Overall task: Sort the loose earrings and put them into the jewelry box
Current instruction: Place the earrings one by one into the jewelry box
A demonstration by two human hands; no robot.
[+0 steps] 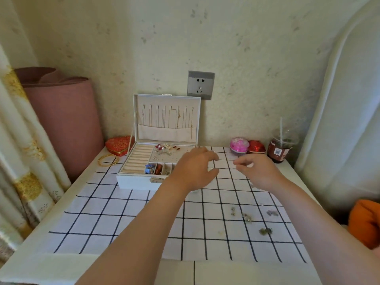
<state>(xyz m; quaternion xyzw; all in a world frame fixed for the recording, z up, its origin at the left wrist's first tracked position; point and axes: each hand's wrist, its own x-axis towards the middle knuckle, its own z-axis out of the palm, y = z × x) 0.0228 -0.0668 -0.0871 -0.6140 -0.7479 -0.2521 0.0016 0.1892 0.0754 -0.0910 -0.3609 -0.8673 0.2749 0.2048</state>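
Soft, fairly bright, even light falls over the table (41, 270), leaving only faint shadows. The wide lens bows the frame's edges, bending the curtain (30, 161) at left. The left hand (195, 169) and right hand (259, 171) look slightly motion-blurred; fine detail is smeared throughout.

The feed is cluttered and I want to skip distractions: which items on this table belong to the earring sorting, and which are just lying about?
Job: loose earrings on the checked cloth; open jewelry box.
Lying about: red heart-shaped box; gold bangles; pink ball; drink cup.
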